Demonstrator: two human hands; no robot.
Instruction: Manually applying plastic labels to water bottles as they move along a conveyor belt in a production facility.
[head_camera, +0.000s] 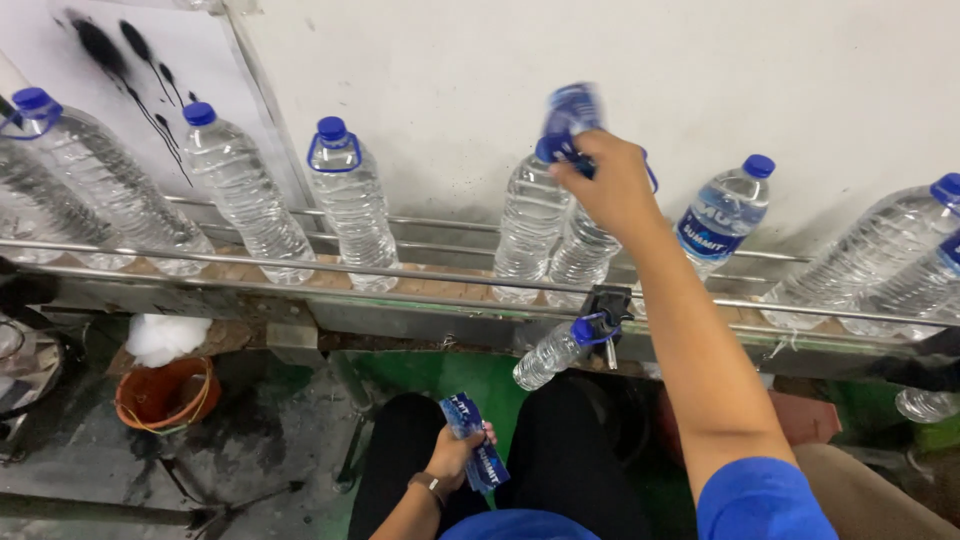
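Blue film label sleeve (572, 110) is going over a bottle (525, 225) on the conveyor (400, 300), right hand (605, 180) pinching it; light, floppy, slippery. Left hand (455, 455) is clutching spare labels (475, 440) at the lap.

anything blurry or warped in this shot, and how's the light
Head view: the blue label sleeve in the right hand is smeared by motion blur; the left hand and its labels are sharper. Wide-lens distortion fans the bottles outward and bows the conveyor rail. Lighting is soft and even, floor dimmer.
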